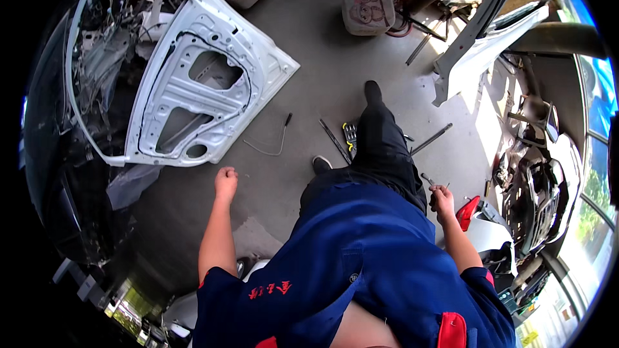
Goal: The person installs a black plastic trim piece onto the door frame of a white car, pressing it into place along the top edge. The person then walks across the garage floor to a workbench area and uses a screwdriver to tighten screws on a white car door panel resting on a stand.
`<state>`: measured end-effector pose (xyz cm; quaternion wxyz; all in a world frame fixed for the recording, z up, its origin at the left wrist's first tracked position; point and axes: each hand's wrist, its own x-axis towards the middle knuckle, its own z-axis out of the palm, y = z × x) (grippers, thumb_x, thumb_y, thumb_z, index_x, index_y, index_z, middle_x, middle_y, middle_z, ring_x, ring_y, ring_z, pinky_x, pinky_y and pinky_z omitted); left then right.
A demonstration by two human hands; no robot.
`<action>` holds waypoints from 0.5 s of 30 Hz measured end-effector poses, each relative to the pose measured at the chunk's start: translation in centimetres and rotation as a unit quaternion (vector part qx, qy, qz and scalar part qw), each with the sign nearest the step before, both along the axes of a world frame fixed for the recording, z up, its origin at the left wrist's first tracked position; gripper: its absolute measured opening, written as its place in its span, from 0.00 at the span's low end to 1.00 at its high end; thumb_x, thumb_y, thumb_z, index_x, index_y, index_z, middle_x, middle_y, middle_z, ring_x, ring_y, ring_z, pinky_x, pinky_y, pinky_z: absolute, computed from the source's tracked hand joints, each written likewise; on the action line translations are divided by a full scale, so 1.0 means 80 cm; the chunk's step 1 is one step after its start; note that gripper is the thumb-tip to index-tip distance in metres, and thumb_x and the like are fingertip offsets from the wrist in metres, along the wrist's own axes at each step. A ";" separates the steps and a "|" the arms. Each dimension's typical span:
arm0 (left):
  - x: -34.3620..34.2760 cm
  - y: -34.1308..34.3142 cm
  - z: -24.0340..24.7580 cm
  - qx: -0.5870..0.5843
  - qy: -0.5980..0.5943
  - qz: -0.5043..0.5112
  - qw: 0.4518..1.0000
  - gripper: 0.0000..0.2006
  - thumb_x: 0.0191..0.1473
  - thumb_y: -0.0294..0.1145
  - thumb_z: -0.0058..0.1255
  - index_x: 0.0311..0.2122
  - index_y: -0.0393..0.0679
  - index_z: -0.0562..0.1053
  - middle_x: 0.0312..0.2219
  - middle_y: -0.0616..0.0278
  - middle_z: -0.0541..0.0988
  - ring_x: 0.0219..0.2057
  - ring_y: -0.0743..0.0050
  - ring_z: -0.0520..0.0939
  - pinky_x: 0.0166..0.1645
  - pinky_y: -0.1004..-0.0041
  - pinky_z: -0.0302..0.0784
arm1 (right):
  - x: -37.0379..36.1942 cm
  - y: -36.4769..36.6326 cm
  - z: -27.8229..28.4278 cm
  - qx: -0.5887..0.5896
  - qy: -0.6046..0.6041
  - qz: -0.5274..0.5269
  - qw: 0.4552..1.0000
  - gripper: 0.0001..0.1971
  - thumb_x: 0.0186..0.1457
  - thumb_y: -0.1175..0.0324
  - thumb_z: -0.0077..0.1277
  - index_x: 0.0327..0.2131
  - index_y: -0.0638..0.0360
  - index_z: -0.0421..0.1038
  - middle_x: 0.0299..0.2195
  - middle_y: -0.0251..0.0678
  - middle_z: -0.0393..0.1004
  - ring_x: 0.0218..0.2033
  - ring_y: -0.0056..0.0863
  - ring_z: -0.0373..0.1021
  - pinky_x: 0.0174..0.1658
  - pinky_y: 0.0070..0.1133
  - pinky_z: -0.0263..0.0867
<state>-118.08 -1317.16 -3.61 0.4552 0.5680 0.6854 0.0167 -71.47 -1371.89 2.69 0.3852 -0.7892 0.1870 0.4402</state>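
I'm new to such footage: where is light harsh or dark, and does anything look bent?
Head view: harsh sun patches on the smooth grey floor at right; glare at the clear glass windows, which bow along the fisheye rim; near-black shadow far left; the slim grey tool in the bare right hand is too small to identify.

We note a grey floor (309, 84), brightly sunlit in patches towards the right. On it we log a thin curved rod (283, 143) with a dark handle, a slim black bar (334, 140) just beside a partly hidden black-and-yellow tool case (349, 134), and, farther right, a second dark bar (432, 139) lying aslant. Farther up, we count two cloudy plastic tubs (369, 13), well apart.
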 end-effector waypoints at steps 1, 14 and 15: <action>0.012 0.033 -0.004 -0.004 0.026 -0.044 0.999 0.13 0.62 0.32 0.45 0.43 0.35 0.77 0.26 0.61 0.80 0.28 0.74 0.80 0.33 0.71 0.77 | -0.005 0.004 0.018 -0.009 0.021 -0.005 1.000 0.11 0.63 0.61 0.49 0.34 0.58 0.74 0.17 0.24 0.64 0.15 0.17 0.59 0.18 0.18 0.52; 0.503 0.166 0.044 -0.091 -0.091 -0.529 0.839 0.17 0.61 0.35 0.50 0.51 0.36 0.76 0.42 0.48 0.84 0.43 0.58 0.86 0.50 0.65 0.80 | 0.127 0.220 -0.065 -0.113 0.095 0.222 0.964 0.13 0.56 0.61 0.56 0.37 0.60 0.80 0.25 0.35 0.78 0.24 0.26 0.73 0.28 0.26 0.69; 0.549 0.178 0.072 -0.025 -0.079 -0.547 0.833 0.16 0.61 0.34 0.50 0.50 0.37 0.77 0.41 0.48 0.85 0.44 0.55 0.86 0.51 0.64 0.80 | 0.125 0.225 -0.074 -0.096 0.077 0.202 0.972 0.12 0.56 0.63 0.55 0.38 0.60 0.81 0.25 0.35 0.79 0.24 0.26 0.73 0.29 0.26 0.70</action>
